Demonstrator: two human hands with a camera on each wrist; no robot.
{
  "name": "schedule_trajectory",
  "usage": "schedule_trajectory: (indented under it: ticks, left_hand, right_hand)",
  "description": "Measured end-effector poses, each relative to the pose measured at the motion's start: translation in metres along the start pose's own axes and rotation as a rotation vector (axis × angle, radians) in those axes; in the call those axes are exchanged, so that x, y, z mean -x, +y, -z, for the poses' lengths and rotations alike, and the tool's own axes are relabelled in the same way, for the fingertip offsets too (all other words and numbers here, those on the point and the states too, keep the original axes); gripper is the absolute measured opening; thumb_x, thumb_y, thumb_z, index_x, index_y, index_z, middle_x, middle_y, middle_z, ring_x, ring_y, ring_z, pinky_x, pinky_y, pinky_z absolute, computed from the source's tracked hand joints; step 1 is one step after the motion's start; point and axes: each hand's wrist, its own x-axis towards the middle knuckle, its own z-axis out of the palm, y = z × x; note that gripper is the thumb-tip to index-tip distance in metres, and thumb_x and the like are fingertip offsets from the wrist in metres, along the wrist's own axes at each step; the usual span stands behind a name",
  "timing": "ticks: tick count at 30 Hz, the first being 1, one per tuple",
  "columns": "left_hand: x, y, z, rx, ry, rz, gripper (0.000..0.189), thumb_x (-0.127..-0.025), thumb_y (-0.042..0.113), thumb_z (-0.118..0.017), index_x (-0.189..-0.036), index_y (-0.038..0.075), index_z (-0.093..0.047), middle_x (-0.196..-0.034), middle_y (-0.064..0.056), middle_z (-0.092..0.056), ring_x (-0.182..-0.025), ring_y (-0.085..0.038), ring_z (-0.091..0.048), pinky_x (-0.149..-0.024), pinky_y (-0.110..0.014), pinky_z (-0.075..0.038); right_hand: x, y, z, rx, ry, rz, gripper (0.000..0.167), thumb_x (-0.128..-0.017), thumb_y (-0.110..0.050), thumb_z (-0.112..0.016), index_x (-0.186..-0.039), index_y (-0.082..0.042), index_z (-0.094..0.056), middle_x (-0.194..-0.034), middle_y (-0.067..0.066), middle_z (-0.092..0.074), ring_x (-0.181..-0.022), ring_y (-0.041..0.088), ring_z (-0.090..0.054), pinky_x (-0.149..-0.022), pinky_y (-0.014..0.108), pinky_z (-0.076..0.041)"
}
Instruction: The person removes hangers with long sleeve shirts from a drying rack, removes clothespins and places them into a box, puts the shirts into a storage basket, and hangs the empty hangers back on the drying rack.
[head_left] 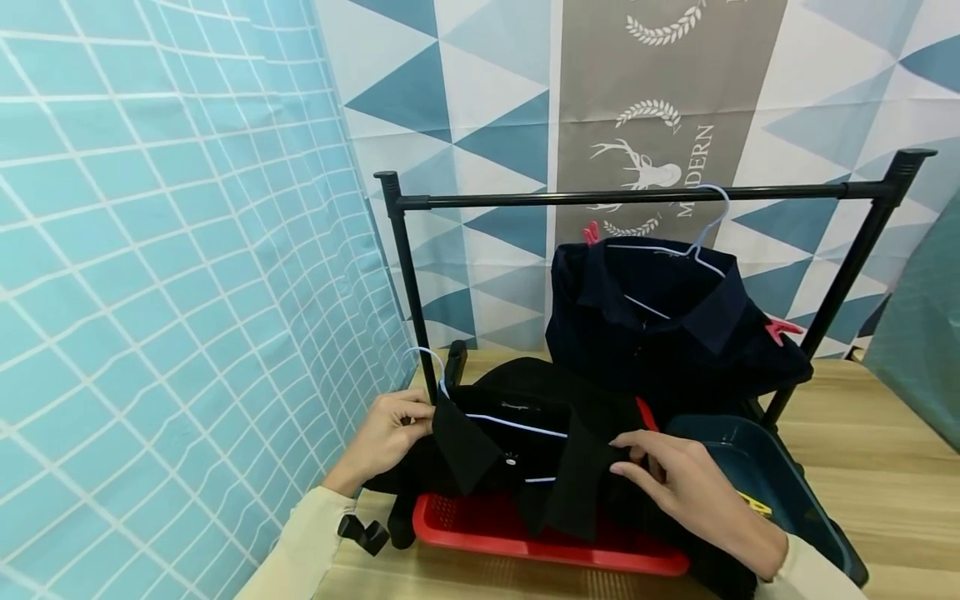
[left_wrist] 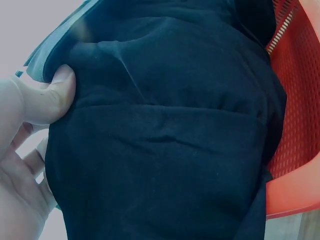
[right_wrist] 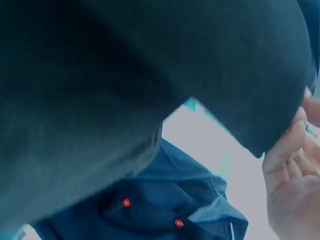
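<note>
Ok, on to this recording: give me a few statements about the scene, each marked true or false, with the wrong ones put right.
1. The navy shirt hangs from the black rail. True.
2. The left hand pinches the black shirt. True.
3. The black shirt hangs from the rail as well. False: the hook of its pale hanger sits below the rail, not over it.
4. The clips on the navy shirt are yellow. False: pink clips show on it.
5. In the head view, the red basket is left of the dark blue tray. True.
</note>
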Motion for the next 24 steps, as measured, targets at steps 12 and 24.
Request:
schedule_trajectory:
  ticks: [12,24]
  left_hand:
    - [0.013,-0.033,0.001,0.125,-0.019,0.007,0.039,-0.083,-0.024,-0.066,-0.069,0.013,-0.065,-0.072,0.0,-0.046,-0.066,-0.013,-0.04,-0.062,-0.029,-0.036]
    - [0.016,-0.04,0.004,0.208,-0.001,0.023,0.038,-0.084,-0.021,-0.066,-0.075,0.016,-0.071,-0.075,-0.002,-0.052,-0.07,-0.017,-0.046,-0.063,-0.029,-0.04]
  right_hand:
    - [-0.002,0.013,0.001,-0.397,-0.021,-0.06,0.023,-0.098,-0.002,-0.068,-0.096,-0.025,-0.07,-0.064,-0.013,-0.058,-0.049,0.004,-0.053,-0.045,0.026,-0.047]
    - [-0.007,0.014,-0.004,-0.924,-0.213,-0.427,0.025,-0.106,-0.018,-0.058,-0.117,0.004,-0.065,-0.074,0.012,-0.064,-0.061,0.02,-0.061,-0.059,0.034,-0.053]
